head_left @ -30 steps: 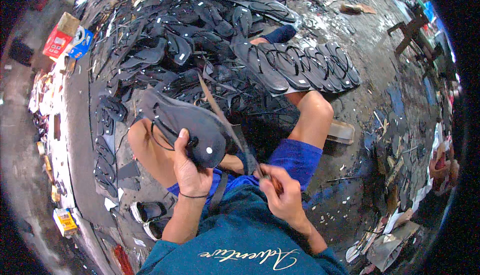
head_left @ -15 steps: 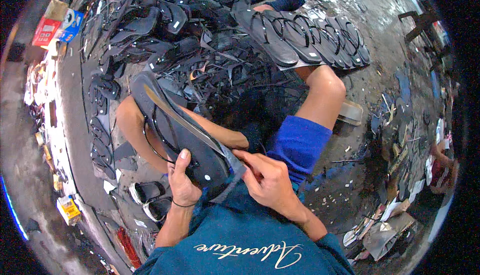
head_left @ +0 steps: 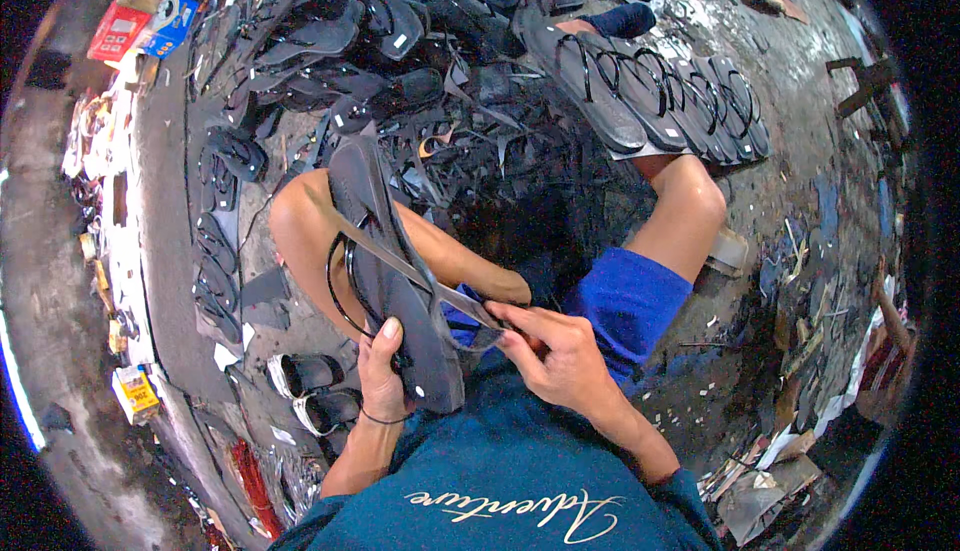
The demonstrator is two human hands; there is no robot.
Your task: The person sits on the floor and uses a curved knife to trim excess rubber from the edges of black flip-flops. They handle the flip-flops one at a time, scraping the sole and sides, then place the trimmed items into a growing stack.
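My left hand [head_left: 382, 376] grips a black thong sandal [head_left: 425, 351] near its heel end, thumb on top. The sandal tilts over my lap, toe end pointing away, with a glossy black strap at its left side. My right hand [head_left: 560, 351] pinches the end of a thin grey-black strip [head_left: 470, 306] at the sandal's right side. The strip crosses over the sole toward the toe end; where it joins the sole, if it does, I cannot tell. Across my right lower leg lies a row of several black thong sandals [head_left: 600, 101].
A heap of black sandals [head_left: 390, 26] and dark offcuts spreads ahead. More sandals [head_left: 215, 261] line the left. White-edged slippers [head_left: 305, 376] sit near my left forearm. A red box [head_left: 120, 31] and a yellow box [head_left: 135, 394] stand far left. Scraps [head_left: 780, 481] litter the right.
The strip has come away from the sandal's right edge and now crosses its sole. My right hand has drawn slightly right with it, and the sandal has turned more upright. The whole view has shifted.
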